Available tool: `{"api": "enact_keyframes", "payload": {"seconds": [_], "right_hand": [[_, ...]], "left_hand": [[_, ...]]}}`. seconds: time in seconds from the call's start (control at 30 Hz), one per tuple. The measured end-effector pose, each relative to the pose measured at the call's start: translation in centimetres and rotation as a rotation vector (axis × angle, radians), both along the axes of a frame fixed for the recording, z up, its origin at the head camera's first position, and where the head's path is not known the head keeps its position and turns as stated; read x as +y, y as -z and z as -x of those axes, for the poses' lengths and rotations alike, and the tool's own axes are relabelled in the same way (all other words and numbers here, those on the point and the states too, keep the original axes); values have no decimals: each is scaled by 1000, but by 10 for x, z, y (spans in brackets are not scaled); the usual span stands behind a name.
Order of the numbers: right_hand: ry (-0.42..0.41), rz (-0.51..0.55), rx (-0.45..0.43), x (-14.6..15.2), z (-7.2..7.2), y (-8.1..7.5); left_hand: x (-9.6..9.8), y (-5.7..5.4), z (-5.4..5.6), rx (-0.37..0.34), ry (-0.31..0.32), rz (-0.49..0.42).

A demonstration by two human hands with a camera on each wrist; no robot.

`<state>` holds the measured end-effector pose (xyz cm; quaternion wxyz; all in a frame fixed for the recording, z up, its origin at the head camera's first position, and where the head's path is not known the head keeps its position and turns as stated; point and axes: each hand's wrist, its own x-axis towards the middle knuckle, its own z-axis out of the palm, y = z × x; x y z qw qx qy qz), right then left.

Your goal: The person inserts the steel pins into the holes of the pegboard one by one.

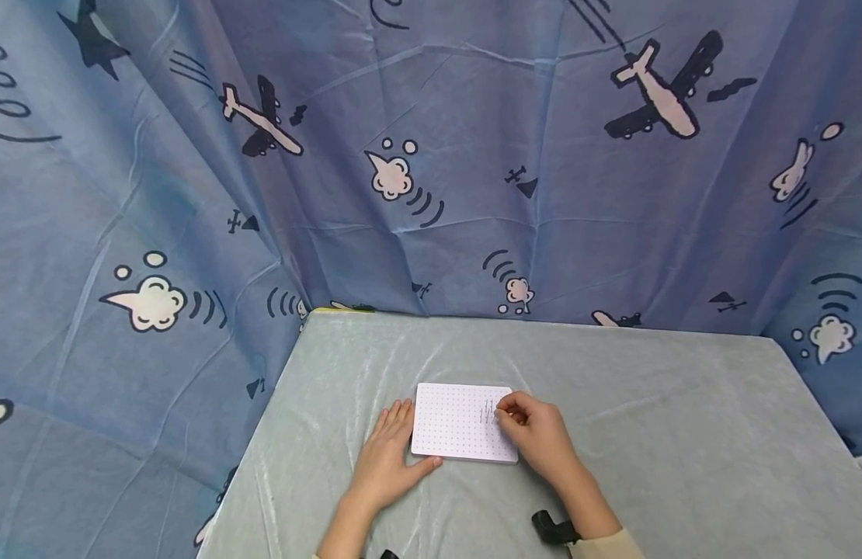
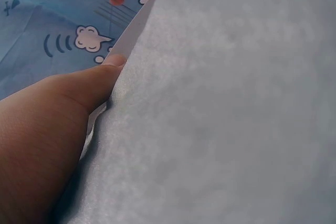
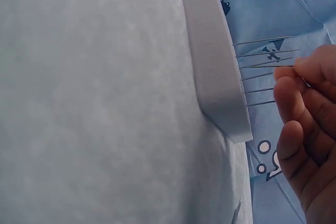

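Note:
A white board (image 1: 448,427) with a grid of small holes lies flat on the table. Several thin metal needles (image 3: 265,41) stand up out of its right part. With thumb and forefinger my right hand (image 1: 539,435) pinches one needle (image 3: 262,66), whose lower end is at the board among the others; whether it sits in a hole I cannot tell. My left hand (image 1: 387,460) rests at the board's left side, its fingers straight along that edge. Its thumb (image 2: 113,64) touches the near edge.
Pale grey-green cloth (image 1: 648,435) covers the table. Behind and at the sides hangs a blue curtain (image 1: 459,155) printed with planes and clouds. A black device (image 1: 553,529) is at my right wrist. One thin dark sliver (image 3: 236,211) shows low in the right wrist view.

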<state>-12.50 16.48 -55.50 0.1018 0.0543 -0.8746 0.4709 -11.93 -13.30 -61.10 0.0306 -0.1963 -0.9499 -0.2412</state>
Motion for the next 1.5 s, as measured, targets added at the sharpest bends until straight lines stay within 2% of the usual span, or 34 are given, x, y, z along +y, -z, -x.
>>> {"api": "enact_keyframes", "payload": {"seconds": [0.37, 1.0, 1.5], "right_hand": [[1, -24, 15, -2, 0, 3], [-15, -58, -63, -3, 0, 3], [-28, -78, -24, -3, 0, 4]], "left_hand": [[0, -1, 0, 3, -2, 6], [0, -2, 0, -19, 0, 1], [1, -3, 0, -1, 2, 3]]}}
